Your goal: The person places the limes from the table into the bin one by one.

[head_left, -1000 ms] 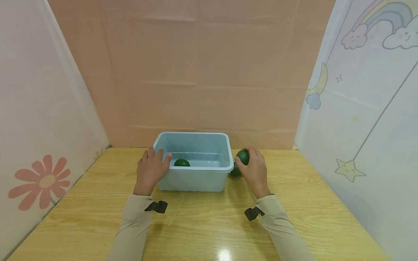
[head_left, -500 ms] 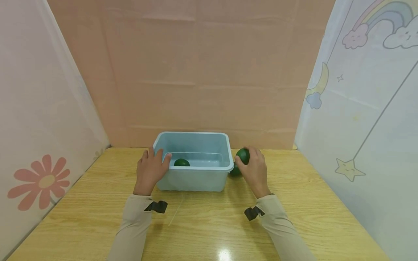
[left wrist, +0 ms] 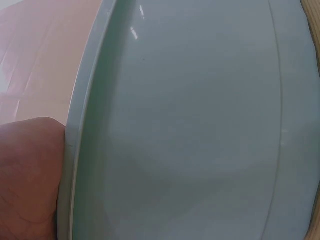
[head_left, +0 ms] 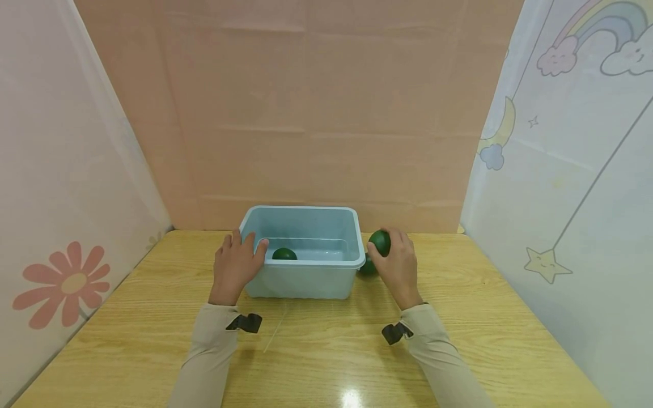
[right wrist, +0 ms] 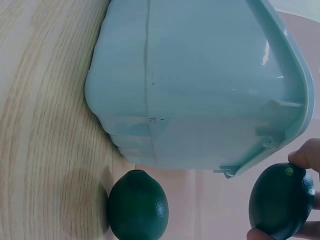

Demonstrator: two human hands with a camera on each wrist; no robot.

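Note:
A pale blue plastic bin (head_left: 301, 280) stands in the middle of the table. My left hand (head_left: 236, 266) grips its front left corner, with the thumb over the front rim; in the left wrist view skin lies right against the rim. One dark green avocado (head_left: 284, 254) is inside the bin, its lower part hidden by the front wall. Beside the bin's right wall, my right hand (head_left: 397, 263) holds a second avocado (right wrist: 281, 201) between thumb and fingertips. Below it a third avocado (right wrist: 138, 206) sits next to the bin, partly hidden by the hand in the head view.
The wooden table (head_left: 306, 351) ends at an upright peach-coloured backdrop (head_left: 316, 113) close behind the bin. Patterned sheets hang on both sides, with a flower on the left and a star on the right. Dark camera mounts sit on both wrists.
The avocado in my right hand has risen very slightly. My left hand and the bin have stayed in place.

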